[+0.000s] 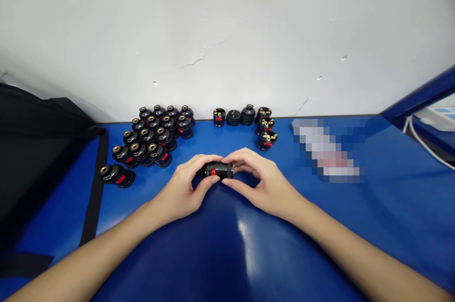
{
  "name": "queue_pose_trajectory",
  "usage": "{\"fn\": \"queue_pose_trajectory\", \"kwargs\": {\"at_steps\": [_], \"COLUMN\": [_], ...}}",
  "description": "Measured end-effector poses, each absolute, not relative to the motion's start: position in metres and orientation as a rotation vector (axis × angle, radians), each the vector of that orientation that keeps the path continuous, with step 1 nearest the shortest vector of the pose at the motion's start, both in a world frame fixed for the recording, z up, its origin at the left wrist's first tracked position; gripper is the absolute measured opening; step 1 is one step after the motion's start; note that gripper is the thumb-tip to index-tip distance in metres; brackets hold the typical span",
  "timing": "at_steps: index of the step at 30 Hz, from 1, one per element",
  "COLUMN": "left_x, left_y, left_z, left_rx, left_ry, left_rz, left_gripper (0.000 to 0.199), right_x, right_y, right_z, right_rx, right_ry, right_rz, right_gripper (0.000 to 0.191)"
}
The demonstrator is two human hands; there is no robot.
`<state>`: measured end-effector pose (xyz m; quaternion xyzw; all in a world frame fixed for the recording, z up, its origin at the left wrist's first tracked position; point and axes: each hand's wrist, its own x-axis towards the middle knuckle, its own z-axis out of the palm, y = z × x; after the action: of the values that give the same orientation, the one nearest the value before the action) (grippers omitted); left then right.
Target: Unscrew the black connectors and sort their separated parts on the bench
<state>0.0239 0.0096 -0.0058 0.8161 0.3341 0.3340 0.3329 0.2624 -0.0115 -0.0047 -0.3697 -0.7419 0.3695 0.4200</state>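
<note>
A black cylindrical fitting [221, 170] with a red tab lies sideways between my hands, above the blue table. My left hand [192, 182] is wrapped round its narrower left end, thumb below the red tab. At its right rim, the thumb and fingers of my right hand [261, 179] close on the wider end. Left of my hands, several similar fittings [147, 137] with brass tips stand in rows. One more fitting [119, 176] leans apart at the near left of that group.
Behind my hands stand black bases with metal contacts [267, 140], a ribbed ring [233, 117] and a black cap [248, 114]. A blurred flat item [325, 150] lies right on the blue table [391, 183]. A black bag [42, 136] with straps sits left; a white wall [227, 32] rises behind.
</note>
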Motion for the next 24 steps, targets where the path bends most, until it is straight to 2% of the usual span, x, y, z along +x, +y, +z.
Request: {"fn": "queue_pose_trajectory", "kwargs": {"at_steps": [7,12,24], "left_x": [0.0258,0.0247,0.0249], "left_y": [0.0103,0.0102,0.0072], "left_z": [-0.0071,-0.0103,-0.0071], "left_rx": [2.122,1.979,1.912], "left_ry": [0.880,0.921,0.851], "left_rz": [0.924,0.967,0.997], "left_gripper": [0.031,0.037,0.025], "right_x": [0.2618,0.2587,0.2577], "right_y": [-0.0110,-0.0088,-0.0075], "right_z": [-0.0052,-0.0048,-0.0096], "right_rx": [-0.954,-0.942,-0.961], "right_ry": [-1.809,-1.751,-1.797], "right_rz": [0.959,0.979,0.895], "right_gripper": [0.029,0.030,0.039]}}
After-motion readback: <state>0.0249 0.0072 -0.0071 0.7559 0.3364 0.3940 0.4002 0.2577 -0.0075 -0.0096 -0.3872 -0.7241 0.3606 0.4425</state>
